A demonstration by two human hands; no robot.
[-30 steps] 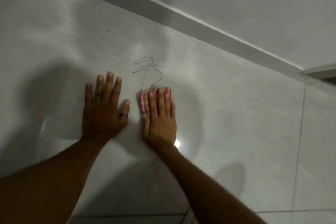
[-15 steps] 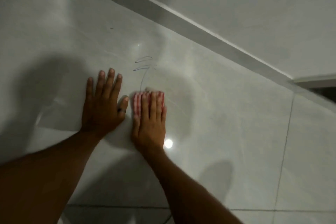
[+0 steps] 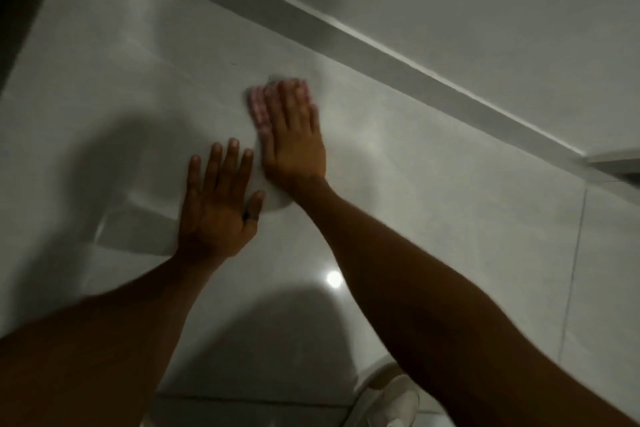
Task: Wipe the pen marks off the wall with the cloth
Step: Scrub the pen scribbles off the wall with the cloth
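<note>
My right hand (image 3: 294, 139) lies flat on the glossy grey wall tile (image 3: 450, 201), pressing a red-and-white checked cloth (image 3: 258, 107) against it. Only the cloth's left and top edges show past my fingers, and it looks blurred. My left hand (image 3: 216, 211) rests flat on the tile below and to the left, fingers spread, holding nothing, a dark ring on its thumb. No pen marks show around the cloth; whatever lies under the hand and cloth is hidden.
A pale raised band (image 3: 381, 45) runs diagonally above the hands, with plain wall beyond it. Grout lines (image 3: 575, 270) divide the tiles at right and bottom. A light glare (image 3: 334, 278) reflects off the tile. A white shoe (image 3: 391, 399) shows at the bottom.
My right hand has slid the cloth up over the spot where the blue scribble was, and the scribble no longer shows. The left hand stays flat in place; the camera has shifted.
</note>
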